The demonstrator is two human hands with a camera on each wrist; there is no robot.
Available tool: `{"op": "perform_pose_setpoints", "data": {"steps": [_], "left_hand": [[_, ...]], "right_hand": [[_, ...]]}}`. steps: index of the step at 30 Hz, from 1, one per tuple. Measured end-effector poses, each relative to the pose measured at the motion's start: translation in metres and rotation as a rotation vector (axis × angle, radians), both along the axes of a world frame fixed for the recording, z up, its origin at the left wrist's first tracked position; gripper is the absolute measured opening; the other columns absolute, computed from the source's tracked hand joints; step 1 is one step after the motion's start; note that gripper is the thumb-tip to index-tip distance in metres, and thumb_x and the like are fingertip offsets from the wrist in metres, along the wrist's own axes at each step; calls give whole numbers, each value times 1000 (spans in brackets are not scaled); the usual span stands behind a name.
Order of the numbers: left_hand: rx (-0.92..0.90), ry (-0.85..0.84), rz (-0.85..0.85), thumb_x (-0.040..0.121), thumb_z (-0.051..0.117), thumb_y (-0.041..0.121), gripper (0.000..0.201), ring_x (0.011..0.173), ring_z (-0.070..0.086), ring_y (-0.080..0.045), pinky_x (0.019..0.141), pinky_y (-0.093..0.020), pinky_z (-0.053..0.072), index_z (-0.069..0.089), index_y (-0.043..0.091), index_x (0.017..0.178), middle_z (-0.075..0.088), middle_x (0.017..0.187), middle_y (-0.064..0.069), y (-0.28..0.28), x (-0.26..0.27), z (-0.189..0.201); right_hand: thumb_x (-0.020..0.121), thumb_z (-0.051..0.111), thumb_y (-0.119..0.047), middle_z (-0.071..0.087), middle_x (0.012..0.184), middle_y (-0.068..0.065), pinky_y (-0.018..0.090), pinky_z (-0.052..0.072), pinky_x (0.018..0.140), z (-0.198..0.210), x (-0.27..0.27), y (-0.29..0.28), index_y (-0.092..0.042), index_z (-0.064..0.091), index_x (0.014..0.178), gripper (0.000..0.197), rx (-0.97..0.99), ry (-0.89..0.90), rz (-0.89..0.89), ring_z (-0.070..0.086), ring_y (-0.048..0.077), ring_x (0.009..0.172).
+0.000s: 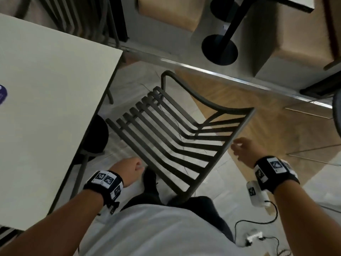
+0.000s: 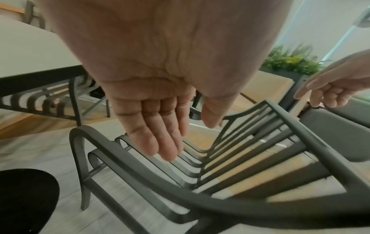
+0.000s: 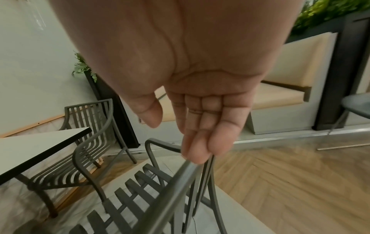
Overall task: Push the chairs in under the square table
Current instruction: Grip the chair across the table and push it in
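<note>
- Slatted chair (image 1: pixel 171 135) stands off the corner of the square table (image 1: pixel 46 85), seat front toward the table edge but skewed, not yet under it. Landmark for everything below = the chair.
- Right hand (image 1: pixel 243 150) at the chair's top rail, right end. Wrist view shows the fingertips (image 3: pixel 197 156) straight and resting on the rail, thumb free, so no wrap, loose contact only.
- Left hand (image 1: pixel 132 168) near the chair's left arm-rail/back corner. Head view looks curled, but left wrist view shows fingers (image 2: pixel 160 142) straight over the seat w/ nothing held. Contact w/ the frame: can't tell.
- 2nd chair (image 3: pixel 88 145) beyond the first, on another side of the table, seat partly under the top.
- Black round thing (image 1: pixel 97 135) on the floor beside the chair's front left, under the table edge, prob. the table base.
- Risks, as I judge them:
  - chair is angled to the table edge, so a straight shove could jam the arm-rail or front leg vs. the table leg (image 1: pixel 110 95) or the base;
  - fingertip-only contact on one end of the rail, so the push may spin the chair instead of sliding it, or the hand slips off;
  - cable + small white device (image 1: pixel 254 235) on the floor behind the chair, by the person's feet: trip/snag if stepping back;
  - armrests might not clear the tabletop's underside; can't tell the clearance from here.
</note>
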State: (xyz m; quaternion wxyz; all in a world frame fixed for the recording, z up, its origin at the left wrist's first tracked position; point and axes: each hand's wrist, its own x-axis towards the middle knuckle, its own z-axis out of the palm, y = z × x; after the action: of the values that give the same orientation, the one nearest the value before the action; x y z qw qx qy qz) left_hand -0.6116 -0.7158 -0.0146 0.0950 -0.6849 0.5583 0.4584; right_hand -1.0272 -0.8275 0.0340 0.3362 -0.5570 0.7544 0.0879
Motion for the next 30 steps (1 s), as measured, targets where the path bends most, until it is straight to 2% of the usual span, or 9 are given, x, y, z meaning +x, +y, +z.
{"op": "perform_pose_setpoints", "data": {"steps": [3,8,13,16,20,23,25,27,30], "left_hand": [[-35,-6,92,99,50,41,31,89,63,-20,76,-32,47,60,18,118,66,98,2,-22,-24,-5],[-24,-25,291,98,52,44,35,101,65,-21,90,-37,53,60,18,121,69,113,-1,-34,-75,-12],[-7,-73,595,98,54,45,33,102,64,-23,89,-36,53,60,20,118,68,114,-3,-20,-142,-17],[59,-101,767,98,54,47,37,100,61,-25,86,-36,50,60,17,119,66,115,-7,-10,-187,-18],[153,-95,950,85,62,60,58,98,60,-26,82,-34,46,56,16,123,66,120,-9,10,-228,-23],[168,-80,1124,80,66,61,73,110,63,-29,86,-34,47,49,14,134,63,128,-10,18,-259,-30],[185,-80,1245,86,63,52,72,109,65,-32,87,-35,51,42,12,141,62,131,-14,18,-276,-34],[229,-103,1345,90,59,39,60,101,68,-35,85,-37,56,43,7,137,65,122,-18,17,-281,-34],[250,-86,1337,94,55,20,36,72,67,-28,62,-31,54,59,-5,120,65,80,-12,14,-282,-26]], "right_hand": [[98,53,-43,70,107,4,42,56,90,8,-10,-66,-30,61,109,19,11,62,109,68,27,96],[96,53,-31,65,97,9,35,50,74,-12,-31,-167,-13,65,114,27,-23,190,343,60,26,80],[98,54,-34,60,129,15,37,48,83,-30,-38,-234,-15,60,128,36,-12,175,646,56,29,96],[100,54,-33,59,132,19,38,43,85,-40,-46,-255,-11,59,131,38,47,181,785,57,33,103],[87,50,-59,64,124,16,44,48,92,-53,-69,-275,-19,61,118,52,82,202,818,56,32,98],[73,44,-81,62,124,14,44,50,83,-90,-99,-297,-19,57,120,78,161,272,809,61,36,101],[82,52,-73,67,111,17,45,58,76,-100,-113,-294,-10,57,121,74,265,262,687,67,36,87],[94,60,-50,73,79,17,35,57,57,-100,-118,-288,0,61,110,53,353,212,551,64,30,58],[98,60,-30,64,53,11,28,42,47,-101,-110,-292,-1,62,76,36,346,250,642,52,25,49]]}}
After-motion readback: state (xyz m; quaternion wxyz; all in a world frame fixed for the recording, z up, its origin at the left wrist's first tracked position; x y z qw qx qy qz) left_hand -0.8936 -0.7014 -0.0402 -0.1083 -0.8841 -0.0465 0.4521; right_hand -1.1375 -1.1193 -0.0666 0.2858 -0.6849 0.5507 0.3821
